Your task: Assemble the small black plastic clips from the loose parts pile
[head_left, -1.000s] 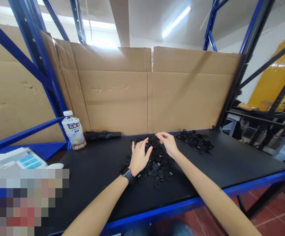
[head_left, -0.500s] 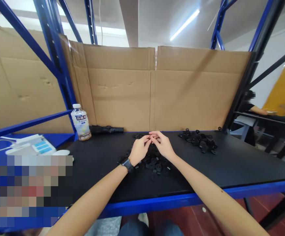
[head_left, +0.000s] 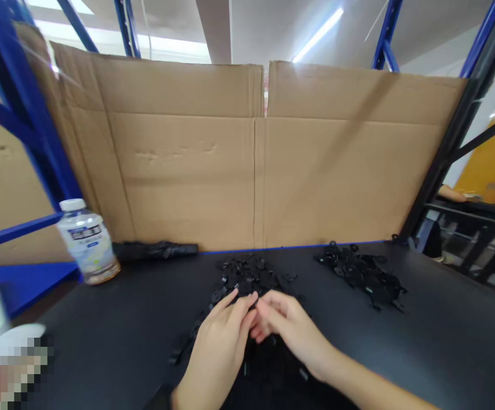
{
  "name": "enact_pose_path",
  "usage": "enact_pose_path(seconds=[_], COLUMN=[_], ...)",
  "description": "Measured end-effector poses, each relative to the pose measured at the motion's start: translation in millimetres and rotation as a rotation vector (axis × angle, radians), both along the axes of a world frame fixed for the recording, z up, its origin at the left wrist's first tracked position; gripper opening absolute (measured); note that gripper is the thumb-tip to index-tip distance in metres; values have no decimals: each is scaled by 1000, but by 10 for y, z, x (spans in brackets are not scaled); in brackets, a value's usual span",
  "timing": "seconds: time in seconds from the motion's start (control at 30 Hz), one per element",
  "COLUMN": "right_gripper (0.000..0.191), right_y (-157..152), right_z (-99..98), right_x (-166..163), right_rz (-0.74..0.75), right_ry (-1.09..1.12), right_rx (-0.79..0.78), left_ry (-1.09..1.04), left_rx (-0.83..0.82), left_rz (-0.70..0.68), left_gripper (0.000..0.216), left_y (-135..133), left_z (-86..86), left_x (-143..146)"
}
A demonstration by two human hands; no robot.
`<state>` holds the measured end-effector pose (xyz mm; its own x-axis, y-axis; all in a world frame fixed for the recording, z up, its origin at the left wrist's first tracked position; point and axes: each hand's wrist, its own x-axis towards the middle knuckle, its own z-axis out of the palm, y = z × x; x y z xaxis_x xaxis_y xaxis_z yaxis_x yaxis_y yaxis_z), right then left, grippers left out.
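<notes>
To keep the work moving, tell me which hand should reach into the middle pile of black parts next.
Left, probably: the left hand has its fingertips at the near edge of the pile of small black parts, while the right hand sits lower, its fingers turned in towards the left.

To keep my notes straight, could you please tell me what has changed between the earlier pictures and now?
The left hand and right hand have drawn back toward the person, fingertips meeting at the near side of the pile of black parts; whether they hold a piece cannot be told. The head camera's view has also shifted. The second black pile and plastic bottle stayed where they were.
</notes>
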<state>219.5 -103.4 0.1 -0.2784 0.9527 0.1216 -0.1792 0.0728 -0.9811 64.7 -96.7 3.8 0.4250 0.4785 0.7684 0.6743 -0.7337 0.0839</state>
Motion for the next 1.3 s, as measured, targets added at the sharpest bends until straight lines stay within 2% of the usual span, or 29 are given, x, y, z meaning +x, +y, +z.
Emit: enact_pose_path(seconds=[0.1,0.27,0.43,0.57,0.7,0.83,1.07,1.3], right_gripper=[37,34,32,24,6,9,11,6], right_y=[-110,-47,-17,-3,181,425,549,364], right_z=[52,239,234,256,395,477,506,402], right_x=[15,64,30,43,108,113,123,176], right_rz=[18,18,-5,2,80,104,51,37], right_ry=[82,147,164,173,128,127,149,221], right_rx=[-79,10,34,4,-69,-122,-207,-224], left_ry=[47,72,196,355,544,630,625,615], left_rx=[56,85,125,259,398,496,431,356], left_rz=[-27,5,26,30,61,106,134,175], left_gripper=[26,27,32,35,37,38,39,35], left_y=[-55,14,11,37,170,347,535,288], left_z=[26,166,168,209,349,421,371,363], left_x=[4,61,75,79,99,114,188,318])
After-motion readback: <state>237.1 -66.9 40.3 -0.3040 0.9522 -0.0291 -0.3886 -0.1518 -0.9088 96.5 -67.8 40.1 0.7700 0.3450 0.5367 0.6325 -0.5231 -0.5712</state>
